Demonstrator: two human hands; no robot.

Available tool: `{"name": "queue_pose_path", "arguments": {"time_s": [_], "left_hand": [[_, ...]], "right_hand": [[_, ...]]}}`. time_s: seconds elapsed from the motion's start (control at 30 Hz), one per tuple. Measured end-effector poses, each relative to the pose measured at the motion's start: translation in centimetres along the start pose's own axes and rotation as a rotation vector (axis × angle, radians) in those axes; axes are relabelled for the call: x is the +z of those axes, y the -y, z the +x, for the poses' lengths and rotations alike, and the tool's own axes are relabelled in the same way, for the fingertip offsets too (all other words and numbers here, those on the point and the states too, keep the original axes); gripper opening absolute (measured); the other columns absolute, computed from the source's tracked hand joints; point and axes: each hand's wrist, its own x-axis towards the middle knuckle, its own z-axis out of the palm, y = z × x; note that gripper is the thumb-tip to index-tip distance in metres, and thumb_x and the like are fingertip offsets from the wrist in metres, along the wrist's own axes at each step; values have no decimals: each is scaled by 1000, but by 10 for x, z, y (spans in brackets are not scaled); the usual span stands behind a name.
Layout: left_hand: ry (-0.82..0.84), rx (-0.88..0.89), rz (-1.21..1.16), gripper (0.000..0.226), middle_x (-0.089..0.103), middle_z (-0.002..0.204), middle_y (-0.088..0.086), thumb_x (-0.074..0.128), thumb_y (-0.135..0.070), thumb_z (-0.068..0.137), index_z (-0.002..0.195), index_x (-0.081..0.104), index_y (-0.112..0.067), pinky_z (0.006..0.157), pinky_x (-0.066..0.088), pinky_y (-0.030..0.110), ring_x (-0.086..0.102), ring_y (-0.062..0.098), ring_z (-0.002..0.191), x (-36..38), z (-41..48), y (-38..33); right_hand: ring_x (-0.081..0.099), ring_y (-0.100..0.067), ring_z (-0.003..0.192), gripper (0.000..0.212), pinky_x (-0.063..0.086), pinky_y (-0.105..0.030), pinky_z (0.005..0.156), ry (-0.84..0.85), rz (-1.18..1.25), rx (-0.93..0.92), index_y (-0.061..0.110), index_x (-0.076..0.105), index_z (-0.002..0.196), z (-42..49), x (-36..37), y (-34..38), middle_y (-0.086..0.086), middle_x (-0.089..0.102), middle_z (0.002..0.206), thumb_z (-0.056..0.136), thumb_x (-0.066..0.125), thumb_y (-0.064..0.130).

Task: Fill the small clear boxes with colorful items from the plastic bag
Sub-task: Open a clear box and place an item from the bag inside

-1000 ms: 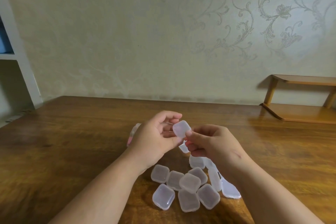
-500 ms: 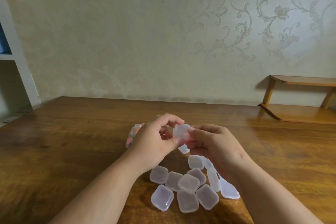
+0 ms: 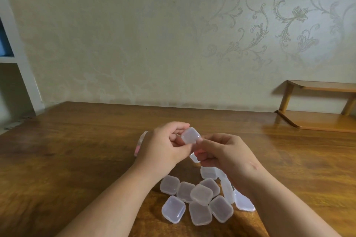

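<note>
Above the middle of the wooden table [image 3: 77, 159], both hands meet on one small clear box [image 3: 190, 135] with its lid closed. The left hand [image 3: 163, 144] curls narrowly round it, thumb and fingertips gripping its left side. The right hand [image 3: 225, 156], fingers curled tight, pinches the box's lower right corner. A pile of clear boxes [image 3: 200, 198] lies at six o'clock from the hands. The plastic bag [image 3: 140, 144], showing pink, peeks out at nine o'clock, mostly hidden behind the left hand.
</note>
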Motion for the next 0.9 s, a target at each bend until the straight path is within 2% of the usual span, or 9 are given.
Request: {"name": "queue_pose_path", "arguments": {"time_s": [0.2,0.4,0.53,0.63,0.73,0.9], "left_hand": [[-12,34,92,52,71,107,-14,83,-22,77,126,65,-29,80,61,28,68,4,96,1,-2,-1],[-21,60,93,50,70,102,-18,82,-20,76,123,67,-28,78,61,26,67,1,93,0,-4,-3],[-44,116,136,47,67,101,-18,83,-22,75,119,69,-29,76,61,25,66,3,92,2,-6,-6],[-73,155,192,44,66,100,-16,82,-25,76,118,70,-27,73,54,14,62,2,90,5,-7,-8],[-88,160,241,46,68,109,-15,82,-28,77,121,69,-28,66,41,-1,58,-1,90,11,-7,-9],[-122,175,249,44,71,107,-11,83,-27,76,118,71,-26,65,36,-3,57,-3,87,14,-8,-13]], "right_hand": [[70,-6,69,9,58,-18,65,-34,-137,-55,23,75,87,0,4,-1,6,75,74,89,68,28],[68,-4,65,9,58,-19,64,-42,-148,-69,20,74,87,-2,5,0,6,74,71,90,67,24],[67,-7,62,9,59,-24,66,-81,-144,-30,17,74,84,-1,6,0,1,74,70,88,66,18],[62,-7,58,13,57,-27,65,-118,-136,4,14,75,77,0,9,0,-1,72,66,84,64,18],[60,-10,59,16,54,-25,61,-137,-139,38,11,74,73,1,8,2,0,69,62,82,63,18],[58,-13,58,18,53,-26,60,-172,-129,64,10,73,66,1,6,6,1,65,56,79,62,17]]}}
